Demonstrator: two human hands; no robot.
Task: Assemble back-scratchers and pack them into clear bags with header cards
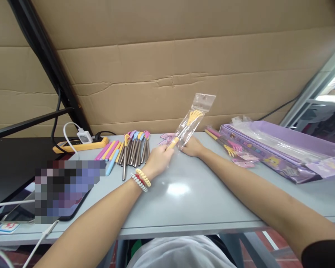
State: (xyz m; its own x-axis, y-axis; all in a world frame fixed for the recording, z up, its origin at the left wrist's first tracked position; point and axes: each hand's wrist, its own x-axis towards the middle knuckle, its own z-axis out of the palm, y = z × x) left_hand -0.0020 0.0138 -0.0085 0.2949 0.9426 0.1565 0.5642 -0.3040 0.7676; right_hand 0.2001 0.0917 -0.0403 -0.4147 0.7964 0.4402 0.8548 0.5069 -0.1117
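My left hand (159, 159) is wrapped round the lower end of a yellow hand-shaped stick (194, 116), which tilts up to the right inside a clear plastic bag (204, 99). Close to the bag's lower right side is my right hand (192, 147); its fingers are bent, and the bag partly hides them. Pink cards (167, 137) lie behind my hands. To the left, several metal rods with coloured hand-shaped heads (135, 149) lie side by side, next to pink, yellow and blue handles (112, 162).
A purple box (284, 149) holding clear bags stands at the right, with packed pink and yellow sticks (230, 147) beside it. At the left are a yellow power strip (72, 146), white cables and a blurred tablet (69, 193). Cardboard (156, 67) rises behind the grey table (201, 201).
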